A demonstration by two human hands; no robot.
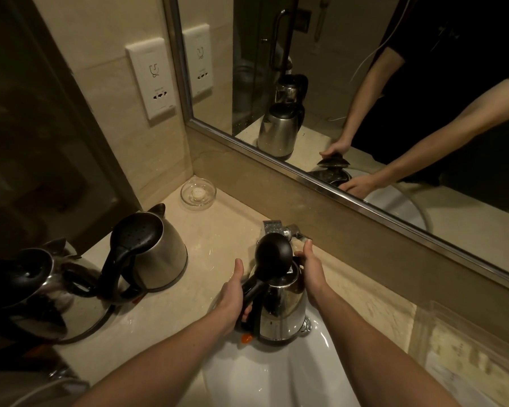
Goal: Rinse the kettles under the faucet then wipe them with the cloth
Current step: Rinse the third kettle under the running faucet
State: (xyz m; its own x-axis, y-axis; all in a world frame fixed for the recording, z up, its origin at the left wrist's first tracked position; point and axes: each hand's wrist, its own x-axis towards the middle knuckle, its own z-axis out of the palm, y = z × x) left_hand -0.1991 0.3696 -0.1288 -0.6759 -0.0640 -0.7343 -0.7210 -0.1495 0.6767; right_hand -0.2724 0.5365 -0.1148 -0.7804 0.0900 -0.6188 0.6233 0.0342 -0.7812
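Observation:
A steel kettle [285, 309] with its black lid flipped up stands over the white sink [265, 374], right below the chrome faucet [279, 229]. My left hand [232, 295] grips its black handle. My right hand [312, 274] rests against the kettle's far side near the rim, fingertips up by the faucet lever. Two more steel kettles stand on the counter at left: one [156, 251] with its lid shut, one [41, 292] at the left edge. No cloth is in view.
A glass soap dish [198, 191] sits in the back corner of the beige counter [218, 224]. A mirror [365, 98] runs along the back wall and reflects my arms and kettles. A wall socket plate [152, 77] hangs above the counter.

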